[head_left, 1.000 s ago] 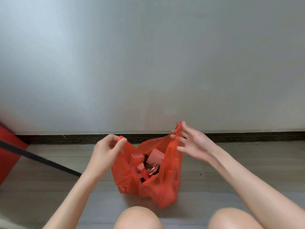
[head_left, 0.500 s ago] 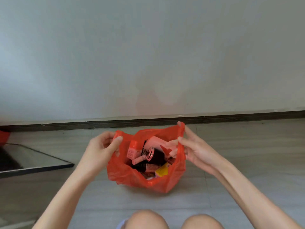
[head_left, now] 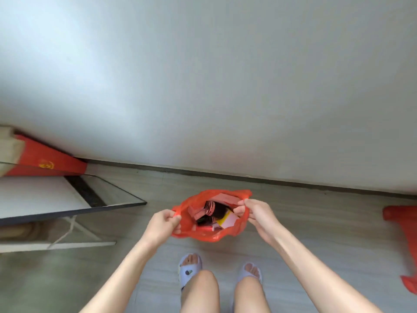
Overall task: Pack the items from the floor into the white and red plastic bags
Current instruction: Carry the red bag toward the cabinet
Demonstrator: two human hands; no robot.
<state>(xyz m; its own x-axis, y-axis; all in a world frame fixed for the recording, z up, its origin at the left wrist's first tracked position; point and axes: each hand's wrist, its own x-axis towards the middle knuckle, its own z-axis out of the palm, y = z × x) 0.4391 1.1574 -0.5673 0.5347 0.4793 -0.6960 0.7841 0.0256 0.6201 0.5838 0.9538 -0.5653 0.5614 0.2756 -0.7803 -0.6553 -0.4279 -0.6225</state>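
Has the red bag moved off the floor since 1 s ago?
Yes. The red plastic bag, held by the left hand and right hand, now hangs lifted, nearer the camera than the baseboard, with feet visible below.

We count one red plastic bag [head_left: 204,233] held open by two hands, the left hand [head_left: 161,224] and the right hand [head_left: 257,213], plus two pale slippers [head_left: 189,268], one leaning mirror [head_left: 45,199] and one red stool [head_left: 404,236]
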